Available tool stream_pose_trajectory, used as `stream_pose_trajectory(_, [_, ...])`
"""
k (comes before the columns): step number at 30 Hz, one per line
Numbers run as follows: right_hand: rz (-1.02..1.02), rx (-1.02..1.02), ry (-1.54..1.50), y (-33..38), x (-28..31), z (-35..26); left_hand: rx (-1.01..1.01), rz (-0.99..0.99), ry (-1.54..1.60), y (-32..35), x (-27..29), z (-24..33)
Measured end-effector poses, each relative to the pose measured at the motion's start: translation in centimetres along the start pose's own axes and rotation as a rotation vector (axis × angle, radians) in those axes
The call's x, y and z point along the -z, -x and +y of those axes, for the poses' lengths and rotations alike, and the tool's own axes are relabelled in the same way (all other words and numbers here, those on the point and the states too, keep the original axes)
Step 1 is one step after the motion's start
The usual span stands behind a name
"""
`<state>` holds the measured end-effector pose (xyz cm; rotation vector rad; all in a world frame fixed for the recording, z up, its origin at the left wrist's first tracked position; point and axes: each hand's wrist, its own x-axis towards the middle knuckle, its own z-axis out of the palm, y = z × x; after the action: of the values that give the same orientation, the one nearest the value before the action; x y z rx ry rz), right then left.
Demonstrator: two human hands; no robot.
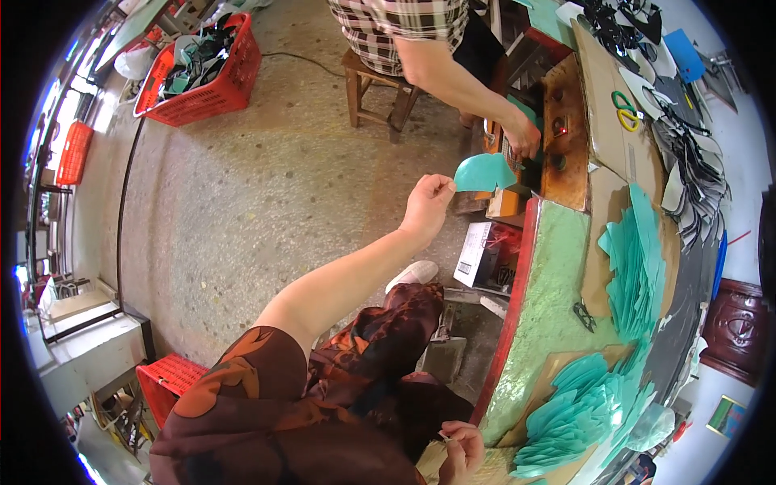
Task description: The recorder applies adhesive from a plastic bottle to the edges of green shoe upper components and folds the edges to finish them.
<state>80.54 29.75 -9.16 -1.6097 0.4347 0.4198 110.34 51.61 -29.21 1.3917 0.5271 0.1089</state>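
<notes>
My left hand [428, 206] is stretched out over the floor and pinches a teal, shoe-shaped cut piece [485, 171] by its edge. The piece hangs close to a co-worker's hand [521, 137], which rests at a small orange machine [503, 174]. My right hand [462, 451] sits at the bottom edge by my lap. Its fingers are curled closed, and I cannot make out anything in them. Fanned stacks of the same teal pieces [626, 267] lie on the green worktable [550, 275], with more of these teal pieces [578, 408] near my right hand.
The co-worker in a plaid shirt sits on a wooden stool [372, 93]. A red basket [206, 73] of cut pieces stands on the concrete floor, another red basket [166, 384] by my left side. Green-handled scissors [624, 109], black pieces [687, 174] and small snips [584, 315] lie on the table.
</notes>
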Motion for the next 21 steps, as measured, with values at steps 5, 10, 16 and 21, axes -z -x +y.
stream_pose_trajectory(5, [-0.002, 0.023, 0.028, -0.7, 0.1, -0.3, -0.101, 0.028, -0.13, -0.7, -1.6, 1.5])
stream_pose_trajectory(10, [-0.01, 0.033, -0.026, -1.0, 0.3, 0.0, -0.186, 0.061, -0.297, -2.9, -2.4, 2.2])
stream_pose_trajectory(16, [0.007, 0.05, -0.074, -1.1, 0.6, 0.7, -0.106, 0.059, -0.197, -3.9, -3.4, 1.9])
stream_pose_trajectory(21, [0.02, 0.037, -0.072, -1.0, 0.7, 0.5, -0.101, 0.087, -0.153, -6.0, -3.8, 0.8])
